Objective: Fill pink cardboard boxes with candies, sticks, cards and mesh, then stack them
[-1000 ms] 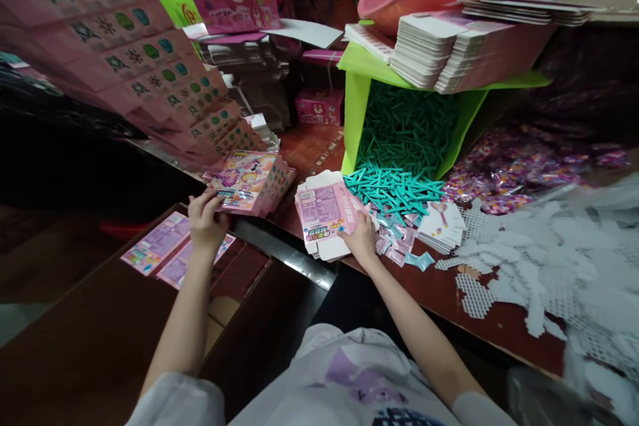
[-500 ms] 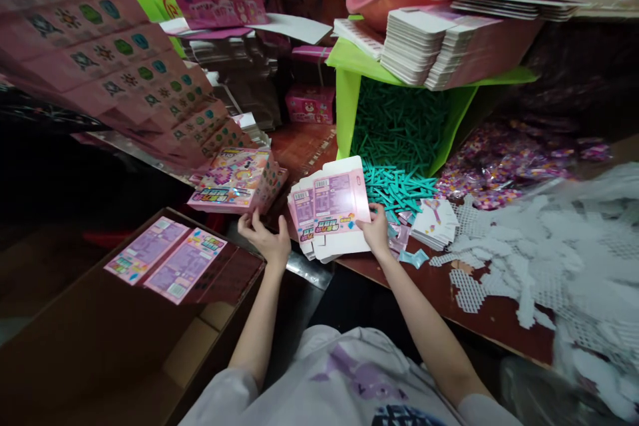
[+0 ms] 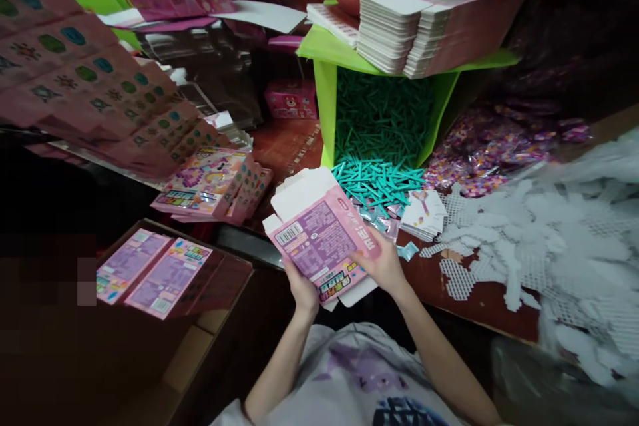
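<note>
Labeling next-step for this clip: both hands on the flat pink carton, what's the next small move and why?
Probably squeeze the flat pink carton open into a sleeve. It is lifted off the table, unfolded, with end flaps loose. The left hand grips its near edge, the right hand its right edge, which suits pressing opposite edges inward. Teal sticks lie just behind it.

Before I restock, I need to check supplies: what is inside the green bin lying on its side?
The green bin is packed with teal sticks, which spill from its mouth onto the table. Its back and floor are covered by them, so anything beneath cannot be seen.
</note>
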{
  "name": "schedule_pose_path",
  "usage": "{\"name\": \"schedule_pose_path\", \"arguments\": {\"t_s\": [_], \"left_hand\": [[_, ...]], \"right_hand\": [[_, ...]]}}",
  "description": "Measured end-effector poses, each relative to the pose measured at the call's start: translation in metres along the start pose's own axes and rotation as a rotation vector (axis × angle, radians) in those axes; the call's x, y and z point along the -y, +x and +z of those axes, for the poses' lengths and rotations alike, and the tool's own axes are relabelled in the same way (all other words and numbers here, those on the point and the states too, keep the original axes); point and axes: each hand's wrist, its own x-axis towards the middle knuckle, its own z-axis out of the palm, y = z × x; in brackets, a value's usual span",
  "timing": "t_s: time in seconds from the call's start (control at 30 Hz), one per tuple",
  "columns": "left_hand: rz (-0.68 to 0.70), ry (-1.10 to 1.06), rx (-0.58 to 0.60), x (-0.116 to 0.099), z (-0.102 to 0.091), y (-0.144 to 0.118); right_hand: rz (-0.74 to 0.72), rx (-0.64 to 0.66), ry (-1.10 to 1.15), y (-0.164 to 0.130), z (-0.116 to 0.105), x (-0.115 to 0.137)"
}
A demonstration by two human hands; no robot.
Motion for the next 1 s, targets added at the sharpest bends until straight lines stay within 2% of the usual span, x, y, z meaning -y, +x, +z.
{"name": "schedule_pose_path", "arguments": {"t_s": [0.07, 0.13, 0.2, 0.23, 0.27, 0.33, 0.4, 0.47, 0.57, 0.63, 0.7, 0.77, 0.8, 0.87, 0.93, 1.0], "left_hand": [[-0.044, -0.057, 0.055, 0.001, -0.001, 0.002], [-0.101, -0.094, 0.090, 0.004, -0.006, 0.006], [-0.157, -0.076, 0.109, 0.010, -0.010, 0.003], [-0.198, -0.044, 0.133, 0.013, -0.011, -0.001], [-0.248, -0.005, 0.167, 0.016, -0.011, -0.007], [-0.355, 0.084, 0.292, 0.019, -0.008, -0.020], [-0.378, 0.163, 0.446, 0.019, -0.002, -0.028], [-0.254, 0.215, 0.566, 0.014, 0.006, -0.028], [-0.001, 0.292, 0.706, 0.008, 0.018, -0.016], [0.045, 0.374, 0.842, 0.009, 0.025, -0.009], [0.005, 0.443, 0.921, 0.016, 0.032, -0.007], [-0.049, 0.489, 0.897, 0.027, 0.039, -0.011], [-0.049, 0.487, 0.845, 0.034, 0.042, -0.014], [-0.024, 0.423, 0.730, 0.047, 0.048, -0.020], [-0.028, 0.345, 0.650, 0.056, 0.052, -0.023], [-0.063, 0.330, 0.637, 0.063, 0.054, -0.026]], "right_hand": [[0.051, 0.085, 0.081, -0.009, -0.003, 0.003], [0.139, 0.229, 0.217, -0.019, -0.008, 0.004], [0.226, 0.365, 0.290, -0.029, -0.017, 0.002], [0.255, 0.381, 0.298, -0.032, -0.022, 0.001], [0.271, 0.345, 0.301, -0.036, -0.027, 0.000], [0.252, 0.160, 0.331, -0.039, -0.038, -0.003], [0.209, 0.004, 0.386, -0.042, -0.049, -0.009], [0.207, 0.001, 0.442, -0.046, -0.057, -0.015], [0.254, 0.073, 0.508, -0.053, -0.068, -0.026], [0.226, 0.034, 0.442, -0.057, -0.073, -0.033], [0.170, -0.067, 0.287, -0.057, -0.076, -0.042], [0.140, -0.200, 0.155, -0.055, -0.077, -0.050], [0.140, -0.267, 0.142, -0.053, -0.076, -0.055], [0.158, -0.360, 0.234, -0.050, -0.075, -0.062], [0.184, -0.386, 0.361, -0.049, -0.074, -0.069], [0.216, -0.382, 0.366, -0.051, -0.073, -0.075]]}}
